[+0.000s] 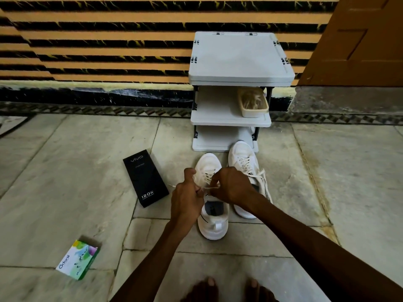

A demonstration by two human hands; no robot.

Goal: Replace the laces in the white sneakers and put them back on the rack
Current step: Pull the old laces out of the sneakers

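Two white sneakers stand on the stone floor in front of a white three-tier rack [231, 122]. The left sneaker [212, 225] is under my hands, its toe pointing at the rack. My left hand [187, 192] and my right hand [231, 185] each pinch the cream lace [210, 188] stretched taut between them over the eyelets. A loose lace end [171, 185] sticks out left of my left hand. The right sneaker [244, 159] stands beside it, fully laced, with loose lace ends hanging over its right side.
A black phone box [145, 178] lies left of the sneakers and a green and white carton [78, 260] lies nearer me at the left. A beige basket [253, 102] sits on the rack's middle shelf. My bare feet [231, 288] show at the bottom edge.
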